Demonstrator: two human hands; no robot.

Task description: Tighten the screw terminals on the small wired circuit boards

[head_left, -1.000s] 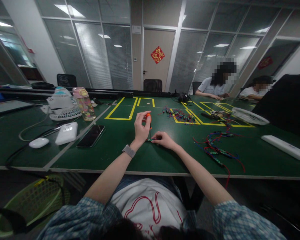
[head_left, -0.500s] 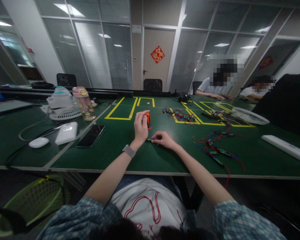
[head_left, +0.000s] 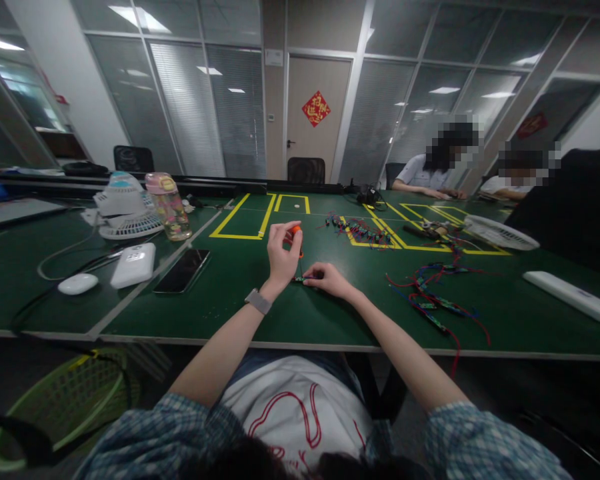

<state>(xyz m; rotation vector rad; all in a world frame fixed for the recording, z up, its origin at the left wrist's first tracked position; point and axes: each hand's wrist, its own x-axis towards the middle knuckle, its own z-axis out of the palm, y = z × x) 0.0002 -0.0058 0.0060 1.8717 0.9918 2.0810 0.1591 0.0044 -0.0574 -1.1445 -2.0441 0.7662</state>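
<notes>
At twelve o'clock, the left hand (head_left: 281,259) grips one screwdriver (head_left: 297,229). The right hand (head_left: 329,280) pinches one board (head_left: 299,280) at its three-o'clock end.

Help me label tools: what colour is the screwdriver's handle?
The partly hidden handle shows orange in the head view.

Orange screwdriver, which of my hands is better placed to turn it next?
Left, I'd judge: your left hand holds the orange screwdriver roughly upright over the small green board, while your right hand is occupied at that board's end.
</notes>
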